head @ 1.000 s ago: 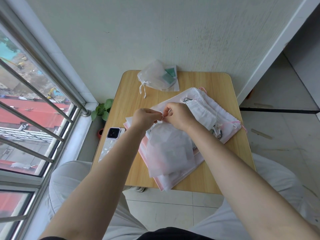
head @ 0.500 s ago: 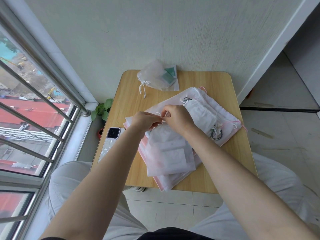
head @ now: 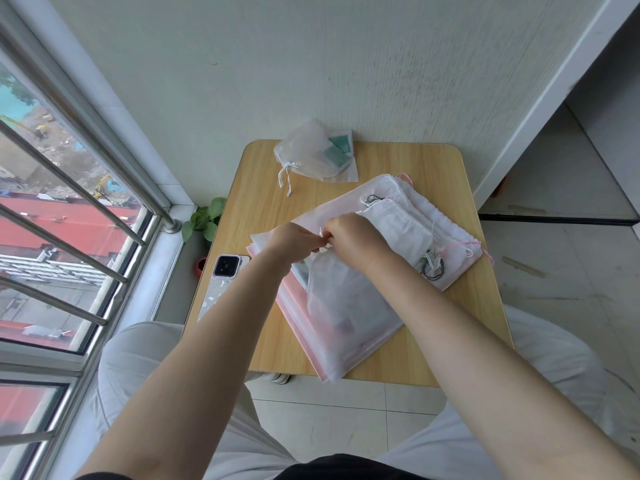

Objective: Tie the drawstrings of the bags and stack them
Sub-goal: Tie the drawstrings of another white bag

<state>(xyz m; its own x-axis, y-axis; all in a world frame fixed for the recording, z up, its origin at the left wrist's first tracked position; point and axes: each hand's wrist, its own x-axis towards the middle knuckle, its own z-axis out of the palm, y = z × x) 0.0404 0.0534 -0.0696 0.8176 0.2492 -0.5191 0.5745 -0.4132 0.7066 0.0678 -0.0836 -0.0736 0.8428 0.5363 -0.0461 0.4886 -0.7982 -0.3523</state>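
Bag: the sheer bag [head: 349, 299] you are tying is lying on top of the pile [head: 408, 223] at the middle of the bench [head: 433, 161], mouth toward the wall, body hanging toward you. A second ago it was puffed and lifted a little; now it is settling lower and flatter, its neck gathering narrower under your knuckles.

String: the white drawstring [head: 322, 233] is showing only as a short bit between your two hands; whether the knot is closing you cannot tell from here.

Left hand: your left hand [head: 294, 242] is pinching the string at the bag's mouth, its grip narrow, fingers curled. It is sitting slightly lower and closer to the pile than a second ago.

Right hand: your right hand [head: 353, 237] is pinching the other end, fingers curled tight, touching the left at the fingertips. It is dropping along with the left.

Meaning: by the look of it you are cinching or knotting, so this bag is probably close to done, though not yet stacked.

Tied bag: one bag [head: 308, 154] with its string already knotted is lying at the far edge by the wall, well apart from the pile, probably where the stack is starting.

Pile: several white and pink bags are waiting beneath, their cords loose at the right.

Phone: a phone [head: 221, 282] is lying on the bench's left edge.
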